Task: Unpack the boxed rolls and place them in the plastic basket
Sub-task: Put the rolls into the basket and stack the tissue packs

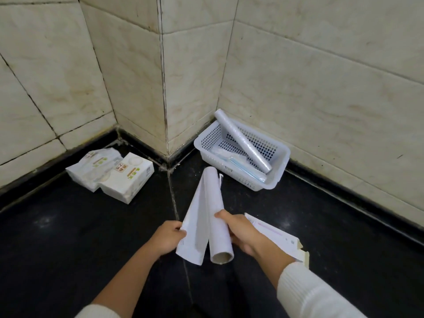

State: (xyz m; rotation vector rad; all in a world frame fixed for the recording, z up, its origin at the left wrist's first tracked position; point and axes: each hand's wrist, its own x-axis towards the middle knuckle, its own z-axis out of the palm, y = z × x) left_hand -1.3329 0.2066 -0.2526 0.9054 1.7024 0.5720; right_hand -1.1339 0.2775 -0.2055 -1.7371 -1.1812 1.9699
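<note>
At the lower centre of the frame a white roll (216, 216) is gripped by the right hand (243, 232), the fingers wrapped around its near half, close to the open cardboard core end. Just to its left, the opened white box (195, 228) is pinched at its near edge by the left hand (169, 237); box and roll touch along their length, the roll lying outside the flap. The roll's long axis runs from the lower centre up and slightly left, its far end pointing toward the frame's middle.

At the lower right, behind the right wrist, a flattened carton (275, 235) lies on the dark floor (68, 237).

Farther off, right of centre and against the tiled wall, the plastic basket (278, 177) is seen, with one roll (243, 143) already leaning diagonally inside it. The basket lies up and right of the held roll's far tip, so the right hand is judged the nearer and better placed; a swing rightward would be needed. At the left, tissue packs (110, 173) rest on the floor.
</note>
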